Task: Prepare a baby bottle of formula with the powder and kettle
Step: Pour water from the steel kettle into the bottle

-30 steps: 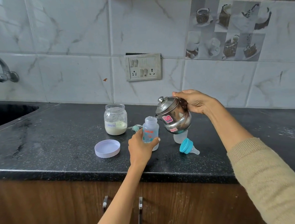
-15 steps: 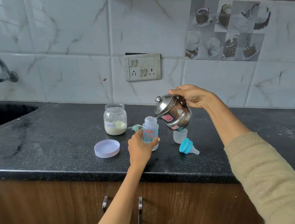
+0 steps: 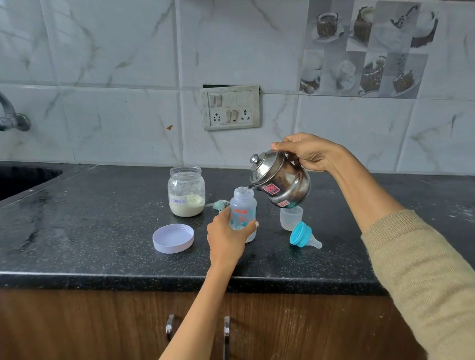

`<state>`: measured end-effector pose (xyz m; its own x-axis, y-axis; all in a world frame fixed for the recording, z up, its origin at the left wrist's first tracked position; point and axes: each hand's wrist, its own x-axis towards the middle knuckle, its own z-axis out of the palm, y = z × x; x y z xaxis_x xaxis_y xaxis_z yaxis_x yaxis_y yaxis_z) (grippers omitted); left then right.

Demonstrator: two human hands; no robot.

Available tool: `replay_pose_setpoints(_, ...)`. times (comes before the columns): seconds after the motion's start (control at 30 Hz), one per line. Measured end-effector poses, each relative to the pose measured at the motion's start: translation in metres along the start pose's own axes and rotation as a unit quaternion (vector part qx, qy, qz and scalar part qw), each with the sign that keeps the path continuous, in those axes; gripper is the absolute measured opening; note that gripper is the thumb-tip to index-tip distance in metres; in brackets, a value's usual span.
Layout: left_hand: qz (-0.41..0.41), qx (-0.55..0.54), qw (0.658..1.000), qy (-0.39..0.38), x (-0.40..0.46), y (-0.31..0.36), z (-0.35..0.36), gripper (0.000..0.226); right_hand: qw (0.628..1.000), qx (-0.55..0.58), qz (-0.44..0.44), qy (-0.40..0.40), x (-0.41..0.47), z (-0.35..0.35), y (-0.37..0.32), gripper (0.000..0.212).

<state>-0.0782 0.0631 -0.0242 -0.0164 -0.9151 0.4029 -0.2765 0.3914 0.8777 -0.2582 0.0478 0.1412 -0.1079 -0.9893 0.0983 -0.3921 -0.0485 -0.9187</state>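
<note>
Upright, bottle (image 3: 243, 209) within left fingers (image 3: 251, 225)

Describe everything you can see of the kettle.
The kettle is small, round-bellied, shiny steel, with a knobbed lid and red stickers on its side. The right hand grips its handle and holds it in the air, tilted left, spout at the open mouth of the bottle. Nothing else touches it.
</note>
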Motion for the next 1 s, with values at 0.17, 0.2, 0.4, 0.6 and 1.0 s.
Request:
replay_pose_setpoints(0.17, 0.000, -0.001, 1.000, -0.001, -0.0003, 0.0005, 0.0004, 0.041, 1.000, -0.001, 0.001, -0.002, -0.0005, -0.0003, 0.0001, 0.033)
replay_pose_setpoints(0.2, -0.001, -0.001, 1.000, -0.001, -0.0003, 0.0005, 0.0004, 0.041, 1.000, 0.000, 0.001, -0.002, -0.0006, -0.0003, 0.0000, 0.033)
replay_pose_setpoints(0.4, -0.003, 0.004, 1.000, -0.001, 0.0005, 0.0005, 0.0002, 0.044, 1.000, -0.008, 0.000, -0.002, -0.0007, -0.0001, -0.0020, 0.034)
replay_pose_setpoints(0.6, -0.001, 0.007, 1.000, 0.003, 0.0007, -0.0014, 0.0009, 0.041, 1.000, -0.016, -0.002, -0.006, -0.0001, -0.0004, -0.0018, 0.035)
replay_pose_setpoints(1.0, 0.001, -0.002, 1.000, -0.001, 0.0011, -0.0023, 0.0012, 0.042, 1.000, -0.011, 0.004, -0.011, -0.0032, 0.0002, -0.0053, 0.036)
